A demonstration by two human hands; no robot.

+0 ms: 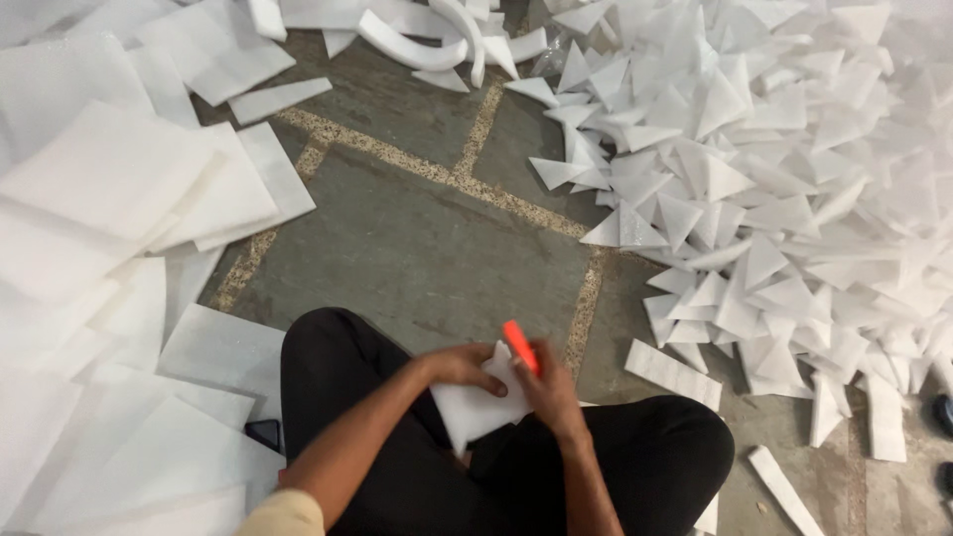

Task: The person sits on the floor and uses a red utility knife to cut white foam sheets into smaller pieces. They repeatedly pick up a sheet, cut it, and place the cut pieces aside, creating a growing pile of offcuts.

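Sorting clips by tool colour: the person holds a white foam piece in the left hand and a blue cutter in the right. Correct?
Not quite: the cutter in the right hand is orange-red, as the head view shows. The left hand does hold the white foam piece.

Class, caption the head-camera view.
Left hand steadies a white foam sheet piece; right hand holds an orange cutter.

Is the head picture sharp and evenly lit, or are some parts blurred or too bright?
Head view: mostly sharp; the white foam sheets at left and the triangle pile at upper right are overexposed, so their edges wash out. The right hand with the orange tool is slightly motion-blurred; the left hand on the foam piece is clearer. Shadows are soft, and edges bend a little.
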